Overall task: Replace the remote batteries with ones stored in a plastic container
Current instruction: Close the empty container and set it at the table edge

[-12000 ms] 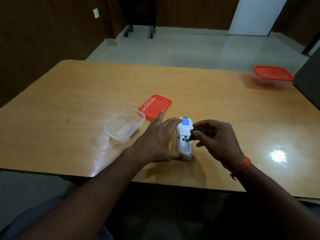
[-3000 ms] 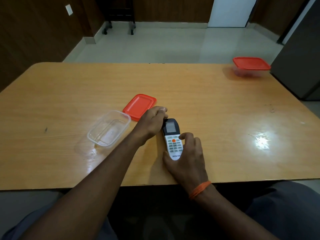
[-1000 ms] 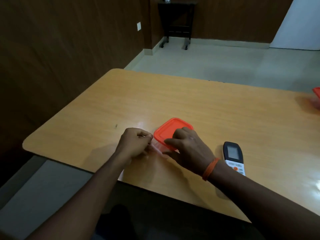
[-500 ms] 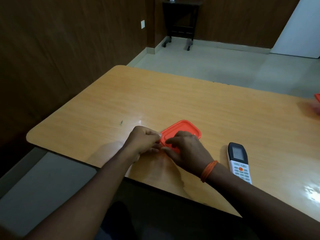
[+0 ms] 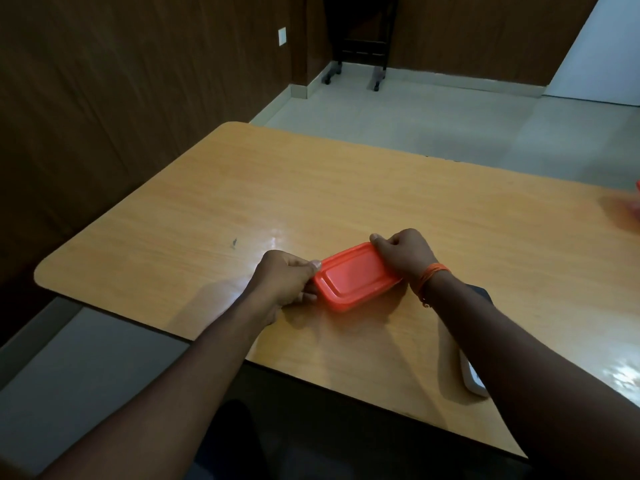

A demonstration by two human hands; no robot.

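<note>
A plastic container with its orange lid (image 5: 353,277) on top sits on the wooden table (image 5: 311,188) near the front edge. My left hand (image 5: 282,277) grips its near-left corner, thumb on the lid's rim. My right hand (image 5: 403,252) grips the far-right corner, fingers curled over the lid. The clear body under the lid is mostly hidden. The remote (image 5: 472,379) lies to the right, largely covered by my right forearm; only its white lower end and a dark top corner show.
A second orange-lidded container (image 5: 637,187) is barely visible at the table's far right edge. A brown wall runs along the left. The table's left and front edges are close. A dark wheeled stand (image 5: 360,43) is across the floor.
The lid now lies fully on the container. My right hand has moved from the near edge to the far-right corner, and my forearm now covers the remote. The camera has shifted slightly.
</note>
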